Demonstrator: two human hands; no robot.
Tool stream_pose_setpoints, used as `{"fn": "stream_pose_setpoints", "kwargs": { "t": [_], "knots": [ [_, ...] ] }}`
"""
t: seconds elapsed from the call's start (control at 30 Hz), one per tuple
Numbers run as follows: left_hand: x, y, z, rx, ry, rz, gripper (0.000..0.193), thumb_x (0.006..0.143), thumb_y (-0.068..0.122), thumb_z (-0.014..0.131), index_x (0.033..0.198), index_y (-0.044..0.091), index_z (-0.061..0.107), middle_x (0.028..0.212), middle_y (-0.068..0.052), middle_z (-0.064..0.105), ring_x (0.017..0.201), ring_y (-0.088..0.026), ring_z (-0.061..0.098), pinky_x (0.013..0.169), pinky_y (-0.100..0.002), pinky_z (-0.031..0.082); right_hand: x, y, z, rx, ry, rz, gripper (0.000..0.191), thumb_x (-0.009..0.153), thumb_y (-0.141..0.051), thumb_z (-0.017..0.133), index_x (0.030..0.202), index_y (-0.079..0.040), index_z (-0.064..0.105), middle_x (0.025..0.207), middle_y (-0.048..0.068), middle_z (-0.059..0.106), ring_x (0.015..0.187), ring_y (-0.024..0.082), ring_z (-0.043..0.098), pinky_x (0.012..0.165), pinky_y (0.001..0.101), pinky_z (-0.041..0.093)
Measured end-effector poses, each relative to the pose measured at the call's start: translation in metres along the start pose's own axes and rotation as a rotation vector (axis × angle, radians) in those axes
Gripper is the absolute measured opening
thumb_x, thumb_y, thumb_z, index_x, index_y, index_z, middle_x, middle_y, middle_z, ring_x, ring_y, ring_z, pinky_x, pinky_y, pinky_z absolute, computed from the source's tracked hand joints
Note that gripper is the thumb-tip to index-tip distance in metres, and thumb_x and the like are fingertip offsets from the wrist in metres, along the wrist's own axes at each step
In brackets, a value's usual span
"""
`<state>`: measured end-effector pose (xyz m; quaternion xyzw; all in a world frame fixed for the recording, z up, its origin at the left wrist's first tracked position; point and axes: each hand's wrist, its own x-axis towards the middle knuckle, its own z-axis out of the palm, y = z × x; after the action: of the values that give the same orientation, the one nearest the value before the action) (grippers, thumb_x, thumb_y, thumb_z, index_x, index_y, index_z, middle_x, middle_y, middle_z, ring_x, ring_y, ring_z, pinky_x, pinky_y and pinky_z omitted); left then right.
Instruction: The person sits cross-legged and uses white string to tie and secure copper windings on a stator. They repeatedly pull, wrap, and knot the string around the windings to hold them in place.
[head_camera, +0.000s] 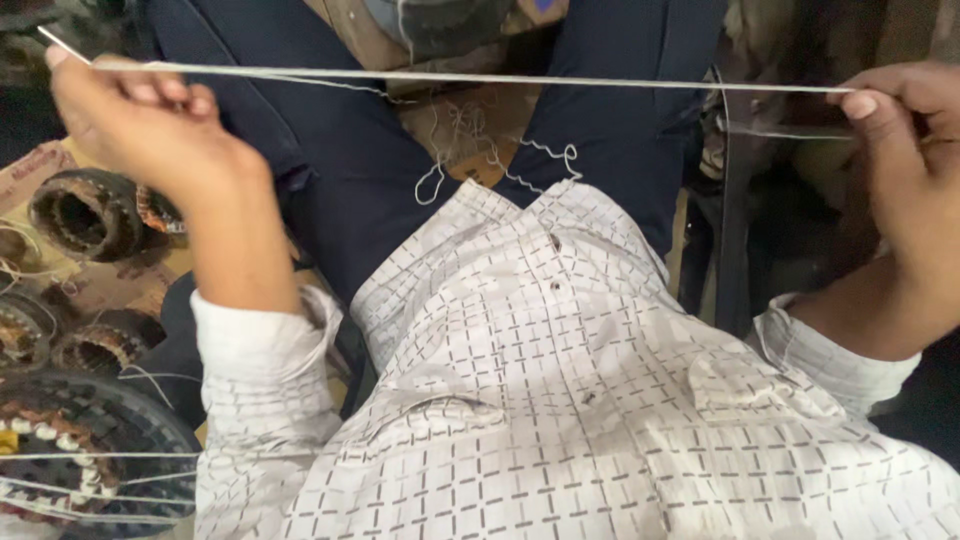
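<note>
Two hands are up, the left hand (140, 125) and the right hand (915, 150), with one taut white cord (500, 78) stretched between them. At least four wound motor stators (85, 212) sit on the floor at the left. Three dark buttons (553, 285) show on the one checked shirt (560, 400).

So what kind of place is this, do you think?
Likely a motor rewinding workshop: wound stators lie on the floor, and the left hand and right hand stretch a white string taut.
</note>
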<state>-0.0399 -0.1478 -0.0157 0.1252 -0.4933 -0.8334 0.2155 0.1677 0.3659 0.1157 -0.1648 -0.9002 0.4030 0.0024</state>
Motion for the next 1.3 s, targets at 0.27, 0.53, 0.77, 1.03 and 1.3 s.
{"fn": "stream_pose_setpoints", "kwargs": {
  "t": [0.27,0.53,0.77,1.03,1.3],
  "knots": [
    [-0.042,-0.022,0.021,0.927,-0.274,0.588,0.066,0.114,0.036,0.063,0.157,0.012,0.018,0.154,-0.006,0.021,0.14,-0.016,0.036,0.116,-0.038,0.037,0.028,-0.023,0.021,0.782,-0.05,-0.067,0.026,0.122,-0.016,0.059,0.102,0.001,0.059,0.081,0.01,0.061,0.057,0.013,0.053,0.057,0.024,0.039],
    [-0.148,0.025,0.111,0.819,-0.969,0.508,0.059,0.101,0.054,0.056,0.131,0.003,0.056,0.127,-0.017,0.056,0.12,-0.033,0.053,0.105,-0.05,0.042,0.039,-0.134,0.1,0.349,-0.496,-0.39,0.025,0.108,-0.023,0.059,0.105,0.002,0.065,0.088,0.004,0.063,0.07,0.006,0.061,0.061,0.0215,0.05],
    [-0.086,0.033,0.093,0.368,-0.585,0.195,0.041,0.107,0.019,0.071,0.073,0.002,0.055,0.065,-0.004,0.054,0.054,-0.012,0.047,0.053,-0.028,0.034,0.049,-0.093,0.084,0.403,-0.53,-0.151,0.028,0.109,-0.024,0.067,0.092,-0.002,0.064,0.077,-0.004,0.058,0.068,0.002,0.048,0.062,0.019,0.037],
    [-0.067,0.038,0.069,0.555,-0.526,0.334,0.054,0.113,0.011,0.068,0.07,0.0,0.037,0.064,-0.007,0.035,0.056,-0.016,0.033,0.058,-0.034,0.024,0.031,-0.057,0.044,0.327,-0.218,-0.189,0.022,0.101,-0.025,0.074,0.098,-0.004,0.072,0.084,0.003,0.064,0.073,0.01,0.055,0.069,0.022,0.04],
    [-0.095,0.064,0.109,1.386,-0.813,0.746,0.028,0.085,0.029,0.081,0.096,0.006,0.073,0.113,-0.014,0.063,0.109,-0.032,0.054,0.088,-0.046,0.038,0.06,-0.11,0.047,-0.542,0.146,-0.861,0.012,0.092,-0.004,0.085,0.103,0.001,0.084,0.079,0.01,0.061,0.07,0.023,0.058,0.068,0.0324,0.043]
  ]
}}
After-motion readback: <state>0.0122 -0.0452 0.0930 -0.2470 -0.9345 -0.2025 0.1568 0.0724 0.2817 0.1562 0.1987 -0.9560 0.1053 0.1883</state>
